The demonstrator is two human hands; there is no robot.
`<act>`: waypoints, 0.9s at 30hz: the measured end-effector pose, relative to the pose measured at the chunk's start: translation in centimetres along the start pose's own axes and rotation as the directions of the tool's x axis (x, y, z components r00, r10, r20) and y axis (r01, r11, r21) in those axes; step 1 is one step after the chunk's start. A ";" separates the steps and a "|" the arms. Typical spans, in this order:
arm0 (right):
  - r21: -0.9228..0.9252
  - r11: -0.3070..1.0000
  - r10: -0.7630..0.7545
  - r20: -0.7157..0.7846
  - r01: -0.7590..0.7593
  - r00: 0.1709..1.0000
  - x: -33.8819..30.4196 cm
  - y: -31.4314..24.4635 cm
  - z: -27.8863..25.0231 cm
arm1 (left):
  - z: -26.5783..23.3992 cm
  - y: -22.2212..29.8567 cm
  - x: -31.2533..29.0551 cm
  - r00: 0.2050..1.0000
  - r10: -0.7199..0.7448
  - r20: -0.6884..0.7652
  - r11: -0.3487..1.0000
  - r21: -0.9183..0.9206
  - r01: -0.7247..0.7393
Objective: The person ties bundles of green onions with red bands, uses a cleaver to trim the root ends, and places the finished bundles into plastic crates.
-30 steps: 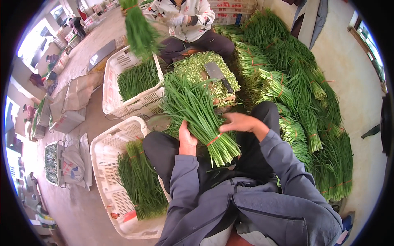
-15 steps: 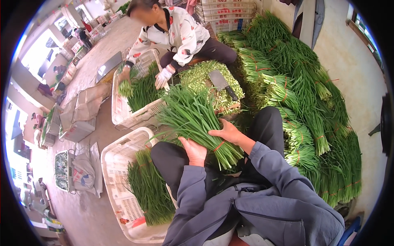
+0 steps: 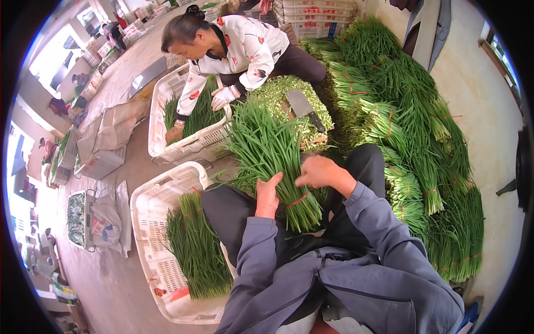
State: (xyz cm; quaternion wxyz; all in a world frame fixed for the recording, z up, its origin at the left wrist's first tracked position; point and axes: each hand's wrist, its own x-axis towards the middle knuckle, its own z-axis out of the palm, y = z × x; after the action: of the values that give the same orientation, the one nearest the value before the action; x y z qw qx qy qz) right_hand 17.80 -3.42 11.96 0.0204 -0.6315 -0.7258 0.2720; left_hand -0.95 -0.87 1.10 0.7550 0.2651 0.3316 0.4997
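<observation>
A bundle of garlic chives (image 3: 278, 167) lies tilted over my lap. Its green leaf tips spread forward, and a red band ties it close to the cut stem ends. My left hand (image 3: 268, 193) grips its left side, thumb across the leaves. At the bundle's right side is my right hand (image 3: 324, 173), fingers curled and blurred by motion; whether it holds any leaves is unclear. Beside my left knee stands a white plastic crate (image 3: 146, 234) with banded chive bundles (image 3: 199, 250) lying in it.
A cleaver (image 3: 300, 106) rests on a heap of chopped stem pieces (image 3: 272, 92). Across from me a co-worker (image 3: 245, 50) reaches into another white crate (image 3: 194, 149) of chives. Stacked chive bundles (image 3: 400, 117) line the wall at my right.
The bundle now stands steeper, and my right hand has curled its fingers at its side. The co-worker's bare hand has moved down in the far crate; the bunch it held is no longer visible there.
</observation>
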 end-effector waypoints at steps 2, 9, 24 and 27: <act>0.184 0.972 -0.107 -0.218 0.148 0.970 0.8 -0.8 -0.7 | 0.0 -0.1 0.3 1.000 0.014 0.010 1.000 -0.002 -0.014; 0.514 0.801 0.004 -0.516 0.306 0.856 3.8 -3.3 -0.9 | 0.0 -0.8 0.1 0.999 0.054 -0.007 0.994 0.094 -0.053; 0.747 0.603 0.010 -0.359 0.281 0.933 4.6 -2.7 -4.5 | 0.3 -0.4 -0.4 0.995 0.088 0.039 0.973 0.208 -0.095; 0.049 0.884 -0.346 -0.600 0.465 0.721 4.3 -2.1 -3.3 | 0.5 -0.7 -0.2 0.993 0.106 0.057 0.976 0.185 -0.115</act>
State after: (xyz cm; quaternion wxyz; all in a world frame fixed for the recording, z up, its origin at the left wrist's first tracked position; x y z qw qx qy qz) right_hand 16.26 1.72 14.27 0.3598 -0.5031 -0.7754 0.1273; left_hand -0.29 -1.37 0.97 0.7051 0.3647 0.3444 0.5011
